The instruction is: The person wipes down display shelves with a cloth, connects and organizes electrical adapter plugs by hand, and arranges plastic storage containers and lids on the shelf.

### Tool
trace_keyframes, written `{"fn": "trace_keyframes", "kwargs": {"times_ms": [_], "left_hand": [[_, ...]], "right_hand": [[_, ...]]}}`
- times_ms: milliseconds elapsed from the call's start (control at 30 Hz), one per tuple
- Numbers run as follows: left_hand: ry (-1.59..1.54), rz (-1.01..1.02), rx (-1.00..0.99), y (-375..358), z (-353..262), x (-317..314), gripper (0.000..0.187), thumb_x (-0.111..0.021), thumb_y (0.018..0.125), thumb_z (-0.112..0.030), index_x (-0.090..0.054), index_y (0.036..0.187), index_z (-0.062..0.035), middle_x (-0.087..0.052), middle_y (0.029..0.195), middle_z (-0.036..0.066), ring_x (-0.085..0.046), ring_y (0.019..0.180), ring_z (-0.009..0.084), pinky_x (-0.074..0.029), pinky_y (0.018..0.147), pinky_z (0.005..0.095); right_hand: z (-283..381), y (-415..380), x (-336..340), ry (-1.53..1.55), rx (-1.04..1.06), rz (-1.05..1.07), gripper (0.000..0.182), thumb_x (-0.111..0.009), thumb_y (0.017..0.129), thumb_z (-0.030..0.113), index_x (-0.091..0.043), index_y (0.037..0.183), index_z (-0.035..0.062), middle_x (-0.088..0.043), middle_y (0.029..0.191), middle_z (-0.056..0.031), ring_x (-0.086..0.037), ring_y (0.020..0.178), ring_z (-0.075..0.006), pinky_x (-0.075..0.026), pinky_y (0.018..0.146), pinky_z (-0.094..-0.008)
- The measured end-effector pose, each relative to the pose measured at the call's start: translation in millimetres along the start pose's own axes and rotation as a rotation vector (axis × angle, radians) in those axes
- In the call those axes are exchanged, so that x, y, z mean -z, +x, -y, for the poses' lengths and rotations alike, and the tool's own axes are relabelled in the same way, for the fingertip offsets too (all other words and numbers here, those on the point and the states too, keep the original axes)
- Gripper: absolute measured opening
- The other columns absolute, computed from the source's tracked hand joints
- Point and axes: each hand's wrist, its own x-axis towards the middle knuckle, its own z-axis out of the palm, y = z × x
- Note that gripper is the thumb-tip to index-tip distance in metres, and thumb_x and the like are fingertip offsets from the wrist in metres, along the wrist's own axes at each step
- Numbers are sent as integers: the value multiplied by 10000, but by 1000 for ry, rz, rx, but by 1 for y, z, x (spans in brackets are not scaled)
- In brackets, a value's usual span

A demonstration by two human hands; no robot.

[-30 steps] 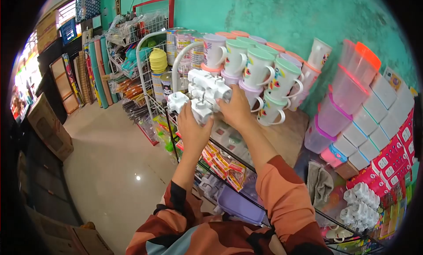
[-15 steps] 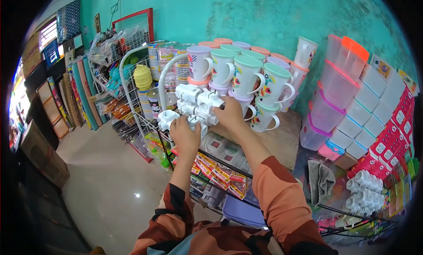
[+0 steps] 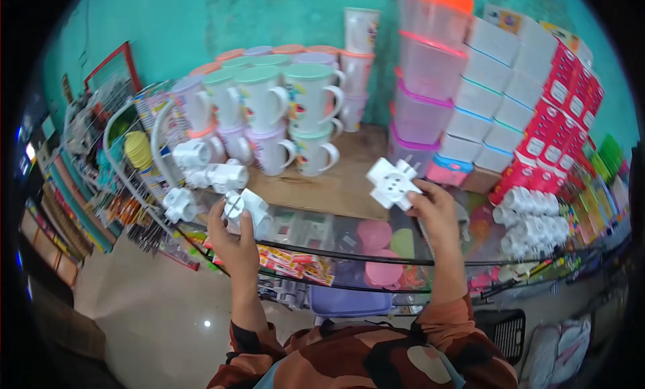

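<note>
My left hand [image 3: 235, 248] is closed around a white plug adapter [image 3: 254, 211] near the shelf's front edge. Just beyond it sit more white adapters [image 3: 225, 177], loosely piled at the left end of the shelf. Held up over the wooden board, another white plug adapter [image 3: 390, 184] is pinched in my right hand [image 3: 435, 211], its pins pointing up and its socket holes facing me. At the far right a second group of white adapters [image 3: 534, 221] is stacked in rows.
Lidded mugs [image 3: 262, 97] stand stacked on a wooden board [image 3: 342, 181] against the green wall. Clear plastic containers [image 3: 426, 80] rise to their right, beside white boxes [image 3: 494, 53] and red packs [image 3: 554, 120]. Pink cups [image 3: 383, 271] lie beneath the glass. Below is a purple tub [image 3: 349, 300].
The view has swung right. My right hand has moved away from the left pile with one adapter, and my hands are now far apart. The left pile is smaller.
</note>
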Motion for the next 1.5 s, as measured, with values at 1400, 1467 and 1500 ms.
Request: {"fn": "trace_keyframes", "kwargs": {"times_ms": [1400, 1467, 1500], "left_hand": [[-484, 644, -17, -169, -185, -187, 381, -640, 832, -61, -521, 1184, 22, -537, 1198, 121, -571, 1012, 186, -462, 873, 301], [-487, 660, 3, -168, -184, -187, 387, -636, 835, -57, -513, 1194, 19, -523, 1225, 120, -564, 1037, 190, -461, 887, 306], [-518, 680, 38, -168, -184, -187, 401, -630, 839, -51, -498, 1210, 21, -504, 1247, 120, -552, 1063, 192, -457, 901, 308]], "right_hand": [[96, 59, 305, -1387, 134, -449, 449, -667, 725, 323, -662, 1006, -27, -659, 981, -214, -636, 920, -348, -503, 801, -429], [82, 70, 309, -1414, 107, -435, 436, -671, 730, 331, -666, 992, -18, -659, 980, -207, -635, 920, -347, -505, 803, -434], [75, 75, 310, -1439, 93, -439, 441, -676, 731, 342, -665, 989, -16, -659, 976, -206, -635, 917, -346, -505, 799, -437]]}}
